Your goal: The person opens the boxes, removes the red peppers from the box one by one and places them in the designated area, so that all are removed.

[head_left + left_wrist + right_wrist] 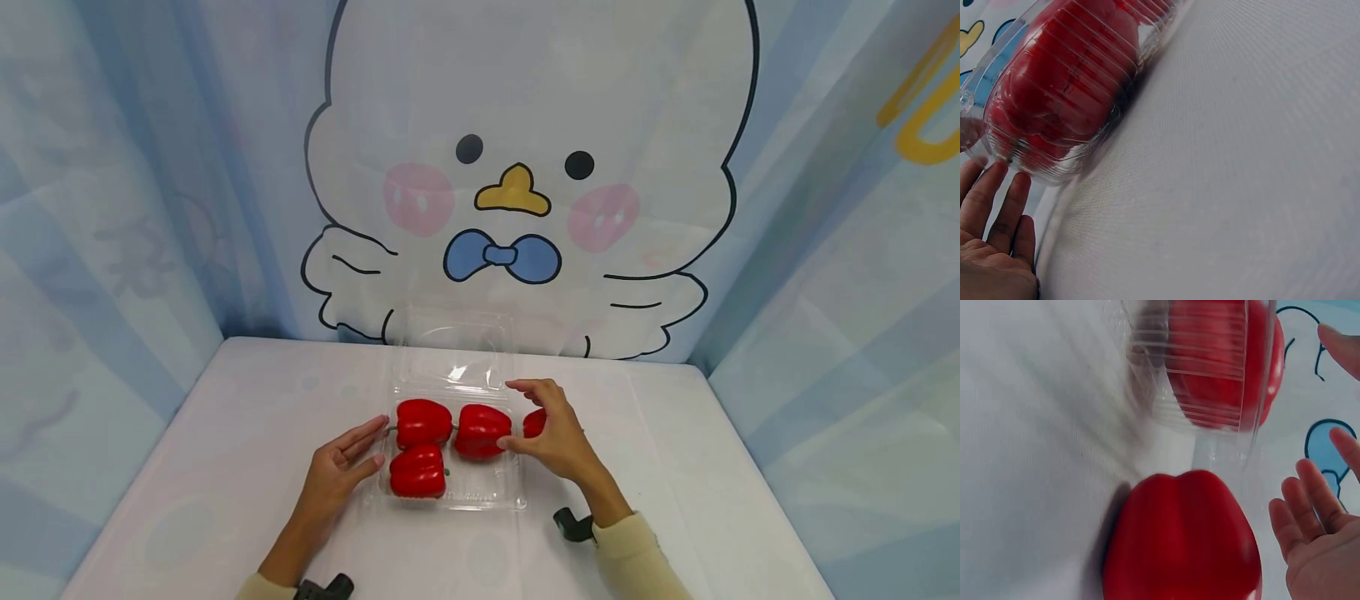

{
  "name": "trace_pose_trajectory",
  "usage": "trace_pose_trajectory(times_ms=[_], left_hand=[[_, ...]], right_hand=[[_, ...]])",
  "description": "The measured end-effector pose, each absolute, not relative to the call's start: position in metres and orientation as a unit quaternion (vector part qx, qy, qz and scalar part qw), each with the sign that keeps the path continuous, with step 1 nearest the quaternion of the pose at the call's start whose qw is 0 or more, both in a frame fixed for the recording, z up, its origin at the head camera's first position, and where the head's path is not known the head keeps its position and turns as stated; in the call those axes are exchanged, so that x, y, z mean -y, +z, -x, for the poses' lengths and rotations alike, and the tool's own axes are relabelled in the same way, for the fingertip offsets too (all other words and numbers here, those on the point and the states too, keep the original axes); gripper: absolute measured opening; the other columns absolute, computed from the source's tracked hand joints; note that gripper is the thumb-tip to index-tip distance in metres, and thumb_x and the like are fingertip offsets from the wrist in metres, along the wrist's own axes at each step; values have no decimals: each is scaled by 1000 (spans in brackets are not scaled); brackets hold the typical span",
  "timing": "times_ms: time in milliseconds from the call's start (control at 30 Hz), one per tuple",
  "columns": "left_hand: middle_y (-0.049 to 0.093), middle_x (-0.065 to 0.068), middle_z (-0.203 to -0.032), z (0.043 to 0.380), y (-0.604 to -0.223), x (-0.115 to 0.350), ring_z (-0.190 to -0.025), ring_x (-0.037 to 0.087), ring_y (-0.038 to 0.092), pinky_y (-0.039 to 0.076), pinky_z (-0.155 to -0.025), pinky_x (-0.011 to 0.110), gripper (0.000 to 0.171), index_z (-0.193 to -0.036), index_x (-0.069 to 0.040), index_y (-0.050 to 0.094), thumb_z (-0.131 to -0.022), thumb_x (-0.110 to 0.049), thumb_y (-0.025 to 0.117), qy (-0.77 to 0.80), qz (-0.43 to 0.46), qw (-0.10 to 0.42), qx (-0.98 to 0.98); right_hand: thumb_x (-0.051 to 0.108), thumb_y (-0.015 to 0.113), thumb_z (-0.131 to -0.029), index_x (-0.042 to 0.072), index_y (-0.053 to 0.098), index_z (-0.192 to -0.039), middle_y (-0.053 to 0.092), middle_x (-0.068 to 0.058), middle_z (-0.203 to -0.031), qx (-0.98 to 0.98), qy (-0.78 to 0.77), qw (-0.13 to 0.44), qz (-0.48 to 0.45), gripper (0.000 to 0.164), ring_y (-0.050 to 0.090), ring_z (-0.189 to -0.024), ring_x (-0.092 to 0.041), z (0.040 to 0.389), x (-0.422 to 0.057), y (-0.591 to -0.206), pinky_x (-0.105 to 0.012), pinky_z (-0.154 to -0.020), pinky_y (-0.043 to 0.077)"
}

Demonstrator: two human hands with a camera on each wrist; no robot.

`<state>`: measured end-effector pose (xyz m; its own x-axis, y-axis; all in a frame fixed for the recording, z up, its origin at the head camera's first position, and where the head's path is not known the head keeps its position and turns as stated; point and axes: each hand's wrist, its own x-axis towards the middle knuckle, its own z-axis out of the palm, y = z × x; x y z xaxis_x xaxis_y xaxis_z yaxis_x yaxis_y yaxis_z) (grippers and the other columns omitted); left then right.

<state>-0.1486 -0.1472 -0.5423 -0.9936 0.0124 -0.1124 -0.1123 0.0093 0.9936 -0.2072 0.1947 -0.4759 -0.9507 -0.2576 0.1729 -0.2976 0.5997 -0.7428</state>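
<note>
A clear plastic clamshell box lies open on the table, with three red bell peppers inside. Two peppers, one at the back left and one at the back right, share the rear; another sits front left. My left hand has its fingers extended at the box's left side, fingertips right at the clear wall in the left wrist view. Over the box's right edge, my right hand spreads thumb and fingers, holding nothing. A fourth pepper rests on the table just outside the box, partly hidden behind this hand in the head view.
The box's transparent lid tilts back toward the rear curtain, which bears a cartoon bird. Curtains flank the white-covered table on both sides. Dark wrist-camera mounts stick out by each wrist.
</note>
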Motion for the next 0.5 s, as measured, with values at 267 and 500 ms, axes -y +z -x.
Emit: trace_pose_trajectory(times_ms=[267,500], left_hand=[[59,-1,-157,149,-543,147,-152,20,49,45,-114,26,61,-154,-15,56,-98,-19,78,703,32,42,-709],[59,0,-158,149,-543,147,-152,21,49,45,-115,27,60,-154,-13,56,-98,-18,78,704,24,41,-709]], right_hand=[[26,98,-74,34,58,-146,54,-1,-146,893,421,7,-160,82,52,-138,-29,205,-178,-479,-57,-110,57],[22,98,-74,32,58,-146,54,-10,-146,898,403,-7,-179,83,51,-139,-30,206,-165,-485,-56,-109,57]])
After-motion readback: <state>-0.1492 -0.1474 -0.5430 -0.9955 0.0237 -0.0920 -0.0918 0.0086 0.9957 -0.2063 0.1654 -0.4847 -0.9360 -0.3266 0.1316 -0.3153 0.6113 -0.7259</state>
